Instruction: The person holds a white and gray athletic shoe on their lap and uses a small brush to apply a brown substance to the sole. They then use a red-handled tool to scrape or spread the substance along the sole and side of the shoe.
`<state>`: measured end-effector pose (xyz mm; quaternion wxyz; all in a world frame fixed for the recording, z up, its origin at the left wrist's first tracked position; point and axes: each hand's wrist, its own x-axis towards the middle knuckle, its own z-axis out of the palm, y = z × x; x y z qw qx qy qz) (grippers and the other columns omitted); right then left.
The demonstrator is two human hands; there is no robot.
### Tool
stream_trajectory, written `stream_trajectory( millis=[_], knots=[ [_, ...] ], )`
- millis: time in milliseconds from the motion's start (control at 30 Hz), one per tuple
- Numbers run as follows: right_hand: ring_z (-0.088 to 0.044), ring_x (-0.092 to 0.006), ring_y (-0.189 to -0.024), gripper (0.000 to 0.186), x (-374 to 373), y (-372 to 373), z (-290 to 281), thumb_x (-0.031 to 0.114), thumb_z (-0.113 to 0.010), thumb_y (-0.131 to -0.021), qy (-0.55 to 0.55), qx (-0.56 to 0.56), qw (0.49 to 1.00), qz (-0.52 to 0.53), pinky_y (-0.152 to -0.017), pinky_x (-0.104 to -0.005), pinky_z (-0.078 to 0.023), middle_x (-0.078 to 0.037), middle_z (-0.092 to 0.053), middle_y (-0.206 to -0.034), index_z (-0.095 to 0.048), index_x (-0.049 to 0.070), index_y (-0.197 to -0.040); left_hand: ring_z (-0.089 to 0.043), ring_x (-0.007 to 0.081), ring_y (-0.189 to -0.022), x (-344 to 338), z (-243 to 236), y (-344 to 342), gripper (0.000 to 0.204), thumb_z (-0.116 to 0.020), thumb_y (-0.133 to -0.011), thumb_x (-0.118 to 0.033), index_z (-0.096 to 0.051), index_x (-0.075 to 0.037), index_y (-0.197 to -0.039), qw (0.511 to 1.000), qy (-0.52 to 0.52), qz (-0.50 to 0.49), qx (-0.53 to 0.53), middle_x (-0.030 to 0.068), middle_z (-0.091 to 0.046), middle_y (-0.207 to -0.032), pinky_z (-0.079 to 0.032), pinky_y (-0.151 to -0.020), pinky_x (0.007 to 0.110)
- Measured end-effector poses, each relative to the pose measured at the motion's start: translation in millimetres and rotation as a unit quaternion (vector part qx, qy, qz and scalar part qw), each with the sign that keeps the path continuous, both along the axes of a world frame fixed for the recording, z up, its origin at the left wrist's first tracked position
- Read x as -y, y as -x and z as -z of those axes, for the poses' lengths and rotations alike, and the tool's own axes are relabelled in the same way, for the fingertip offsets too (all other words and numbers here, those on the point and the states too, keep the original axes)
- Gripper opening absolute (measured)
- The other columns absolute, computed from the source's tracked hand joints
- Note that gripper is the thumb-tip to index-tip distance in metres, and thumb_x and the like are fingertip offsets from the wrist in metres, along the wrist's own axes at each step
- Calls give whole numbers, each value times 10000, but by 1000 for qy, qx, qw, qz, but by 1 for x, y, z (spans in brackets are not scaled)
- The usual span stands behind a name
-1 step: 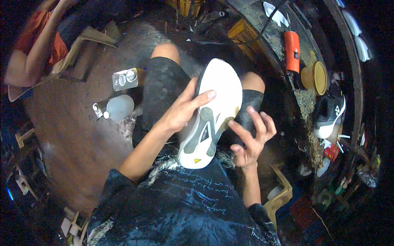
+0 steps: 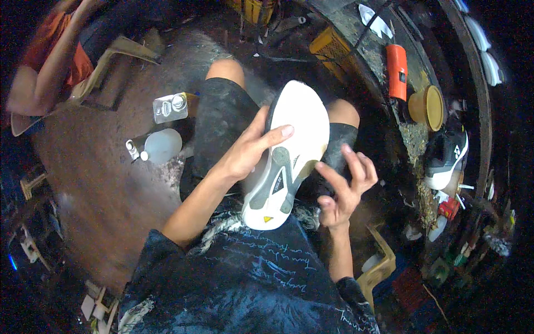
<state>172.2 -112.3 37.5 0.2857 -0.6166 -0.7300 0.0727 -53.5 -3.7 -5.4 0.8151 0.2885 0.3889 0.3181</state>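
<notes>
Left hand: the left hand (image 2: 245,150) grips the white-soled shoe (image 2: 300,122) from its left side, thumb laid across the sole, the other fingers mostly hidden behind it.
Right hand: the right hand (image 2: 345,192) grasps nothing, its fingers loosely spread; the index fingertip is at the sole's right edge, by a dark grey midfoot patch (image 2: 306,168); whether it touches cannot be told.
Shoe: sole up, above the lap and between the knees, toe pointing away from the wearer, heel near the shirt; white forefoot, grey midfoot, small yellow mark (image 2: 268,219) at the heel.
Clothing: dark shorts (image 2: 222,117) and a dark blue shirt (image 2: 239,278) with pale script.
Floor, left: a silver tin (image 2: 171,107) stands near the left leg; nearer the wearer, a translucent bottle (image 2: 164,146) has a small silver can (image 2: 132,149) just beside it.
Worktop, right: on the worktop (image 2: 413,142), an orange cylinder (image 2: 396,72), a yellow tub (image 2: 427,108) and a black-and-white shoe (image 2: 446,158), with a white piece (image 2: 375,21) farther off.
Beyond: a yellow crate (image 2: 331,47) ahead; upper left, a co-worker's bare arm (image 2: 50,83) and orange clothing (image 2: 80,64) beside a beige chair (image 2: 119,47).
</notes>
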Motion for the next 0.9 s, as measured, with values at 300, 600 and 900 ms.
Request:
stream_trajectory(
  millis=[300, 600, 900],
  knots=[
    [-478, -391, -1395, 740, -13, 7, -1, 678, -368, -1112, -10, -92, 993, 68, -1221, -533, -309, -191, -612, -1544, -828, 108, -1215, -418, 270, -1523, 1, 3, 12, 987, -876, -921, -299, -309, 55, -1647, 987, -117, 62, -96, 191, -484, -1591, -297, -1289, 396],
    [-562, -318, -1364, 528, -17, -9, 8, 442, -494, -1136, 1, -316, 934, 168, -1124, -428, -450, -194, -656, -1470, -697, 1, -1344, -462, 305, -1493, 2, 12, 13, 980, -868, -948, -324, -297, 51, -1651, 989, -111, 45, -83, 221, -506, -1574, -341, -1272, 432],
    [-589, -329, -1338, 475, 8, -46, 61, 398, -641, -1107, 175, -214, 880, 385, -1144, -443, -459, -166, -688, -1422, -661, 92, -1470, -437, 296, -1508, 1, 17, 5, 818, -637, -1103, -450, -294, 20, -1678, 1000, 14, -16, -5, 191, -486, -1607, -320, -1267, 413]
  ],
)
